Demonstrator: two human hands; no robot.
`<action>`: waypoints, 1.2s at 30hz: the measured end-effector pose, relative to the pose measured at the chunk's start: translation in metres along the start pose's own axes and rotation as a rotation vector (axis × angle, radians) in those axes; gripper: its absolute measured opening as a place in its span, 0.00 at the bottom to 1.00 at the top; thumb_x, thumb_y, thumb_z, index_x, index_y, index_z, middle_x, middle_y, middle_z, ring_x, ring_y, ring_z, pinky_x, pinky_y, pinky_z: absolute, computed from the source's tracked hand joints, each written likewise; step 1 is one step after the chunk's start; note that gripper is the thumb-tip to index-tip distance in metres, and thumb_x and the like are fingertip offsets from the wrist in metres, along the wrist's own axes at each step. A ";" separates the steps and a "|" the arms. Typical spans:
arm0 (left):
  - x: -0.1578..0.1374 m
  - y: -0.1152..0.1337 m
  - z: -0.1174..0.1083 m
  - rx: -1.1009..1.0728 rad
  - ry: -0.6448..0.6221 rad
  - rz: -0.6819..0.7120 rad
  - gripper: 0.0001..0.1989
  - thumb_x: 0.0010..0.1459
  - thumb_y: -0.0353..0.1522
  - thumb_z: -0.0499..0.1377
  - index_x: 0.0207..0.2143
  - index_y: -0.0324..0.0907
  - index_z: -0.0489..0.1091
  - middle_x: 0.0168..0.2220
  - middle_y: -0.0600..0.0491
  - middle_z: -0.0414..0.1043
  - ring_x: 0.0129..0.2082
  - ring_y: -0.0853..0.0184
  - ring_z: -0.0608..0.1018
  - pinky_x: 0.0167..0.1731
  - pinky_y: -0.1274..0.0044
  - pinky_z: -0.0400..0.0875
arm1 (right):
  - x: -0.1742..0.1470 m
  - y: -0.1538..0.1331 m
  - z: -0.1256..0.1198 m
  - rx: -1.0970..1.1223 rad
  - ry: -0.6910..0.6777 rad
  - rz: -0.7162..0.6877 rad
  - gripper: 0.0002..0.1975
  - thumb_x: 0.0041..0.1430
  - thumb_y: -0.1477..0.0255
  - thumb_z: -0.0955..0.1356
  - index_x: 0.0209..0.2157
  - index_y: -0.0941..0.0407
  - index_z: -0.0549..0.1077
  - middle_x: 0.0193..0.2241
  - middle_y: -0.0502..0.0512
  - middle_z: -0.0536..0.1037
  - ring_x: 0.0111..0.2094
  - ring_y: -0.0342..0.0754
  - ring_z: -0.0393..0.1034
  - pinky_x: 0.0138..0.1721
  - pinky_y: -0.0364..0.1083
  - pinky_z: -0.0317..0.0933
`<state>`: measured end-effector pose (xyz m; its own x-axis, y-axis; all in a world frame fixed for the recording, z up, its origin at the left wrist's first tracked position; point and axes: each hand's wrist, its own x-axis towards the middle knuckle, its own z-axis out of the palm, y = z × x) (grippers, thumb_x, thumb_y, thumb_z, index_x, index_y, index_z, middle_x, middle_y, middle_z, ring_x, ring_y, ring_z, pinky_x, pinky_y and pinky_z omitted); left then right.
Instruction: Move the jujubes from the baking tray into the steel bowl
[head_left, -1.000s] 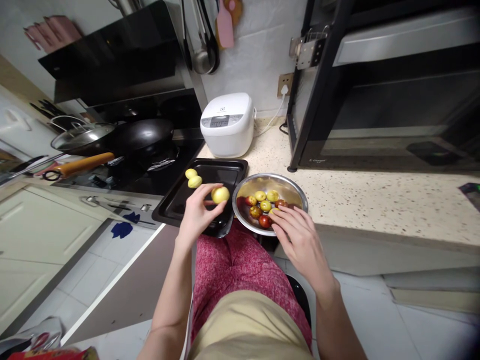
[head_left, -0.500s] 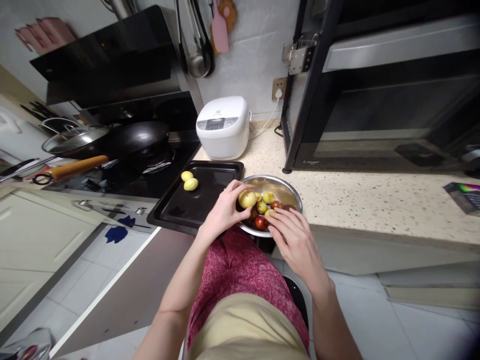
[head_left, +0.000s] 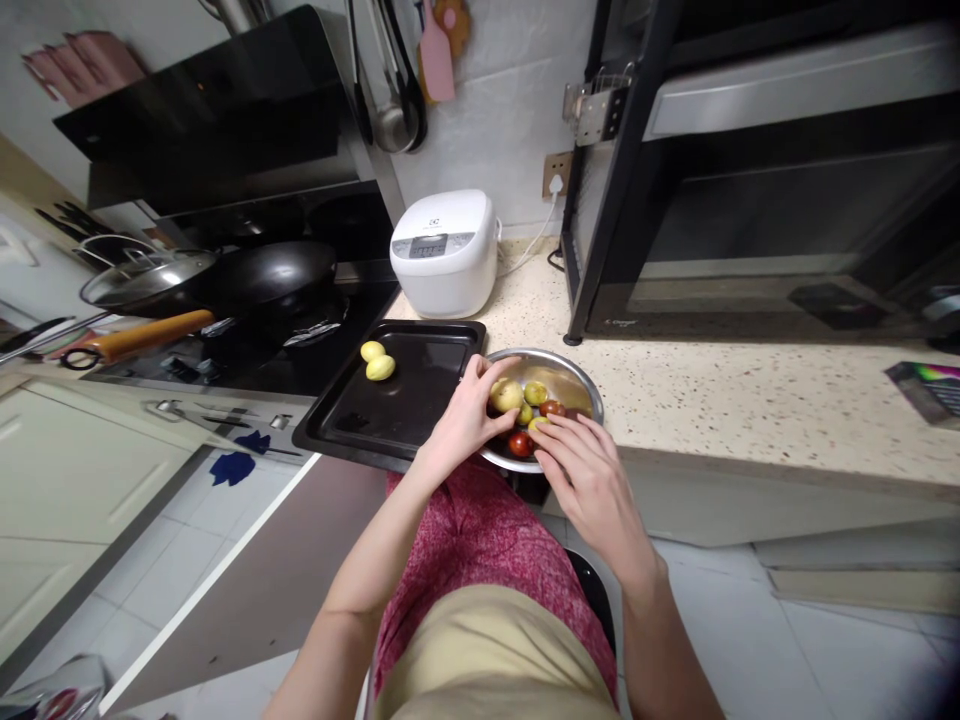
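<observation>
Left hand (head_left: 466, 415) half-curled, thumb and fingers around a pale fruit (head_left: 507, 394) over the steel bowl (head_left: 577, 375). Right hand (head_left: 590, 468) lightly bent, fingertips at 1 yellow fruit (head_left: 538, 424) inside (can't tell if gripped). My worry: leaning on the near rim could tip the bowl off the counter (head_left: 697, 400).

Wears a plain, pale yellow-beige top (head_left: 499, 655), softly creased across the front. Wears trousers (head_left: 491, 545) below it, deep pinkish red and flecked all over with lighter mottling. Goes bare at the left hand (head_left: 466, 412), the right hand (head_left: 589, 465) and along both forearms (head_left: 379, 555).
</observation>
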<state>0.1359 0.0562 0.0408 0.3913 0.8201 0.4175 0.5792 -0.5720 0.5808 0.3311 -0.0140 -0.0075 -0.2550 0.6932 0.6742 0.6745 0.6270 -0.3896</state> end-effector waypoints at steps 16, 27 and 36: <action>-0.002 -0.002 0.001 0.079 -0.011 0.000 0.21 0.62 0.30 0.65 0.56 0.44 0.68 0.56 0.45 0.66 0.57 0.55 0.74 0.60 0.62 0.72 | 0.000 0.001 0.001 -0.001 -0.004 -0.001 0.15 0.73 0.71 0.64 0.54 0.54 0.78 0.51 0.56 0.83 0.56 0.54 0.75 0.64 0.63 0.62; -0.003 0.000 -0.002 0.091 -0.056 -0.008 0.26 0.63 0.32 0.65 0.62 0.46 0.66 0.61 0.44 0.66 0.61 0.54 0.73 0.61 0.61 0.71 | 0.000 0.002 0.001 -0.001 -0.009 0.007 0.15 0.73 0.70 0.64 0.54 0.55 0.77 0.51 0.57 0.83 0.56 0.53 0.75 0.65 0.63 0.61; -0.012 -0.023 -0.033 0.160 0.144 -0.061 0.26 0.69 0.38 0.59 0.67 0.46 0.61 0.64 0.43 0.64 0.65 0.56 0.70 0.65 0.63 0.66 | -0.002 0.006 0.001 0.017 -0.010 -0.010 0.15 0.73 0.70 0.64 0.55 0.54 0.77 0.52 0.57 0.82 0.56 0.54 0.75 0.64 0.64 0.61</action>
<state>0.0945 0.0585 0.0453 0.2525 0.8358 0.4875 0.7091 -0.5026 0.4945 0.3354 -0.0114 -0.0120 -0.2683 0.6906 0.6716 0.6601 0.6396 -0.3940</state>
